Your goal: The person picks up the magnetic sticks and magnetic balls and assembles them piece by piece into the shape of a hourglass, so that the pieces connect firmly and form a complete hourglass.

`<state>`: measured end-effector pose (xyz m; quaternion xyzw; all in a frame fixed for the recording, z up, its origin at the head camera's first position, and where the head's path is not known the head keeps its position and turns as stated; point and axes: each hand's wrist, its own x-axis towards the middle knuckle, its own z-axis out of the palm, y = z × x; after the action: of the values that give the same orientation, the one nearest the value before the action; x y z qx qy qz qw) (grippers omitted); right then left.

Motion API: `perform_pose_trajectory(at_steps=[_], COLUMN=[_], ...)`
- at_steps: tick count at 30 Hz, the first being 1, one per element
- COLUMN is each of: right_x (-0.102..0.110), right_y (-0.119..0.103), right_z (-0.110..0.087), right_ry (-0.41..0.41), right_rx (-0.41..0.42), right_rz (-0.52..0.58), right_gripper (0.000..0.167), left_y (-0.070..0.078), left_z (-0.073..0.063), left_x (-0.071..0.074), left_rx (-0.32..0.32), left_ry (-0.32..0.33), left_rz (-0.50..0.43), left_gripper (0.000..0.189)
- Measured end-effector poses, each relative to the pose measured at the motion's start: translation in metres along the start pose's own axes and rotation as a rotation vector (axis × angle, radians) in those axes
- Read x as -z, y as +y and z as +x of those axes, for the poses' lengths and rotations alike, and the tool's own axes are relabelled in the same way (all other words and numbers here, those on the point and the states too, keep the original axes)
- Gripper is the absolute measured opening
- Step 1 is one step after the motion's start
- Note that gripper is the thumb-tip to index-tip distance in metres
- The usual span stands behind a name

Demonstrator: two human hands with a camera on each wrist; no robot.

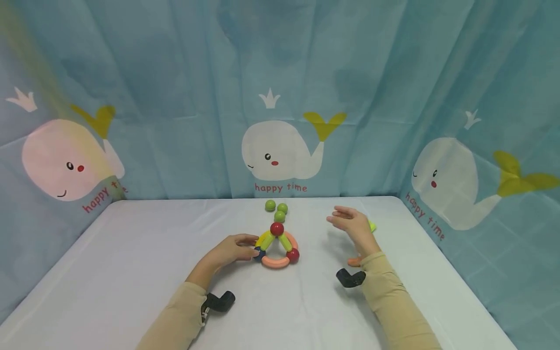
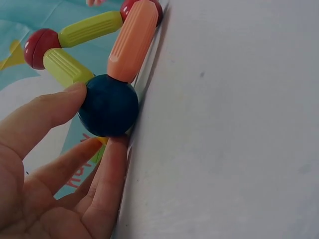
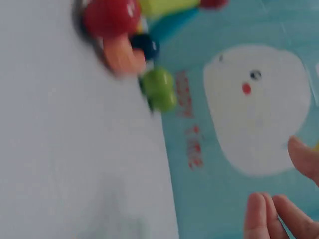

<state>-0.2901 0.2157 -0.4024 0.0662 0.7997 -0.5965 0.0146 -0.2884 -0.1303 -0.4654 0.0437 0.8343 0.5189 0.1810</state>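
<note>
My left hand [image 1: 229, 252] pinches the dark blue ball [image 2: 109, 105] of a ball-and-stick toy frame, with the thumb on one side and fingertips on the other. Yellow-green sticks [image 1: 285, 242] slope up from the lower balls to a red ball [image 1: 277, 229] at the top. Curved orange sticks [image 1: 275, 262] and a yellow one [image 1: 262, 238] form the base, with another red ball [image 1: 292, 255] at its right corner. Apart from the frame, my right hand [image 1: 355, 227] hovers over the table with nothing in its fingers, the thumb away from them.
Several green balls [image 1: 279, 216] sit behind the frame. A loose orange stick [image 1: 354, 262] and a yellow-green piece [image 1: 372, 226] lie partly hidden by the right arm. The white table [image 1: 109, 272] ends at a blue whale-print curtain [image 1: 192, 146].
</note>
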Motion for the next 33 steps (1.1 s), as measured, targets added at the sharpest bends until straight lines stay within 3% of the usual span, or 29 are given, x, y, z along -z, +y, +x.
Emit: perform_pose_trajectory(at_steps=[2, 7, 14, 17, 24, 33], right_x=[0.023, 0.070, 0.101, 0.106, 0.108, 0.105], right_y=[-0.001, 0.005, 0.028, 0.035, 0.042, 0.050], right_z=[0.003, 0.018, 0.026, 0.025, 0.028, 0.038], right_ry=[0.050, 0.137, 0.100, 0.101, 0.116, 0.151], right_rx=[-0.014, -0.140, -0.290, -0.358, -0.426, -0.492], right_rz=[-0.009, -0.086, -0.119, -0.089, 0.142, 0.196], right_gripper=[0.063, 0.073, 0.081, 0.084, 0.082, 0.080], left_y=[-0.001, -0.002, -0.002, 0.000, 0.000, -0.002], left_z=[0.000, 0.000, -0.001, -0.003, -0.003, -0.002], left_x=[-0.001, 0.001, 0.001, -0.002, -0.004, -0.004], left_rx=[-0.004, -0.015, -0.001, 0.007, 0.016, 0.005], left_ry=[0.004, 0.015, 0.024, 0.023, 0.021, 0.009], left_rz=[0.000, -0.006, 0.003, -0.009, -0.005, -0.014], left_gripper=[0.059, 0.058, 0.059, 0.059, 0.060, 0.060])
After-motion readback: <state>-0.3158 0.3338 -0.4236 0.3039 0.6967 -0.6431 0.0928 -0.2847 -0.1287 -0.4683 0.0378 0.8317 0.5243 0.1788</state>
